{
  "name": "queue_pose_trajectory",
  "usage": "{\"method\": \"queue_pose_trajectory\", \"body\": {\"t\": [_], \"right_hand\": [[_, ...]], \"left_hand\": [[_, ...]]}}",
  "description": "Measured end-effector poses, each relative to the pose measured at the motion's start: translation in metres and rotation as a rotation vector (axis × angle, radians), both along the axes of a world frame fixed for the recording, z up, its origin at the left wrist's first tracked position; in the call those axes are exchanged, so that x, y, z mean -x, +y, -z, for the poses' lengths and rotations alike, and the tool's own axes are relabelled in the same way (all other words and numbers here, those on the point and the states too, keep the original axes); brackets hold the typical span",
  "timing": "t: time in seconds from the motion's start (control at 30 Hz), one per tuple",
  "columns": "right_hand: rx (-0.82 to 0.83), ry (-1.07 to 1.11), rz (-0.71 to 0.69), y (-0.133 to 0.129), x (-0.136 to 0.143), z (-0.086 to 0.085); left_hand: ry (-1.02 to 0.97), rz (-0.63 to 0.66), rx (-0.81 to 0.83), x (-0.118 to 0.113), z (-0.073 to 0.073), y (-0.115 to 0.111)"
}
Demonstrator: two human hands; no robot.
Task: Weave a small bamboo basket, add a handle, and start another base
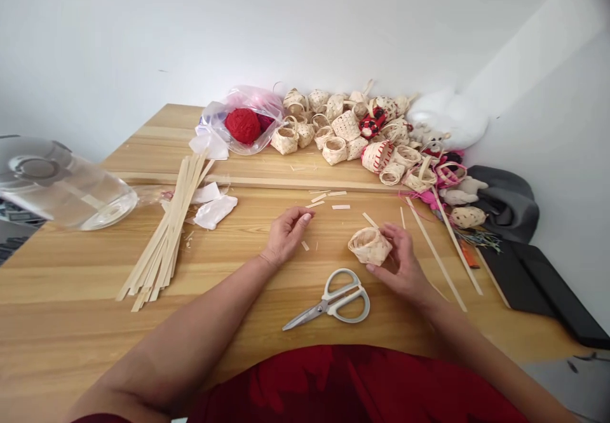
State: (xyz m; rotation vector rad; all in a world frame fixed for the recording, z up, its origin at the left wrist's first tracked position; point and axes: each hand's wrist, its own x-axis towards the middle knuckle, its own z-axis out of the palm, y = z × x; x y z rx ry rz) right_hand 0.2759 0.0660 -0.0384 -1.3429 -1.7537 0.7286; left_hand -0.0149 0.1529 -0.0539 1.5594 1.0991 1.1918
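Worktop (71, 267) bears woven baskets (347, 126) at the back, many handled; loose strips (174, 223) lie unwoven at left; left hand (287, 235) is pinched narrow, whether empty I cannot tell; right hand (405, 264) cups a small basket (372, 248), body apparently complete but handleless; offcuts (340, 207) lie beyond.

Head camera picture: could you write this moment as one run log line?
left hand: near short strips; right hand: holding small basket; scissors: on table; long strips: piled at left
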Motion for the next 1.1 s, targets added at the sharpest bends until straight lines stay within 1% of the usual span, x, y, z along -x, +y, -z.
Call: {"method": "queue_pose_trajectory", "body": {"t": [0.1, 0.17, 0.2, 0.27, 0.37, 0.53, 0.63, 0.7, 0.73, 0.8, 0.9, 0.93, 1.0, 1.1], "right_hand": [[-0.133, -0.26, 0.004, -0.012, -0.009, -0.001], [-0.199, -0.338, 0.063, -0.017, -0.013, 0.0], [-0.206, -0.355, 0.101, -0.02, -0.014, 0.001], [-0.17, -0.384, 0.147, -0.024, -0.013, 0.004], [-0.113, -0.391, 0.18, -0.023, -0.008, 0.007], [-0.095, -0.315, 0.399, -0.005, -0.001, 0.014], [-0.121, -0.28, 0.395, 0.003, -0.003, 0.02], [-0.138, -0.271, 0.374, 0.005, -0.005, 0.023], [-0.135, -0.267, 0.372, 0.005, -0.006, 0.024], [-0.115, -0.249, 0.374, 0.006, -0.008, 0.024], [-0.106, -0.22, 0.354, 0.008, -0.009, 0.024], [-0.107, -0.212, 0.345, 0.008, -0.01, 0.023], [-0.107, -0.2, 0.337, 0.009, -0.01, 0.024], [-0.108, -0.189, 0.331, 0.01, -0.011, 0.025]], "left_hand": [[0.021, 0.002, 0.02, 0.0, 0.002, 0.0], [0.032, -0.003, 0.024, -0.001, 0.004, 0.0], [0.034, -0.006, 0.024, -0.001, 0.004, 0.001], [0.031, -0.015, 0.02, -0.001, 0.004, 0.0], [0.031, -0.031, -0.004, -0.001, 0.002, 0.0], [0.041, -0.028, -0.066, 0.001, 0.0, -0.003], [0.06, -0.113, -0.059, 0.005, -0.002, -0.002], [0.147, -0.148, -0.064, 0.007, -0.007, 0.005], [0.216, -0.134, -0.084, 0.007, -0.01, 0.011], [0.393, -0.046, -0.158, 0.004, -0.018, 0.032], [0.67, 0.078, -0.273, -0.007, -0.028, 0.08], [0.749, 0.093, -0.263, -0.012, -0.031, 0.099], [0.88, 0.093, -0.171, -0.024, -0.035, 0.136], [0.924, 0.055, -0.121, -0.042, -0.038, 0.18]]}}
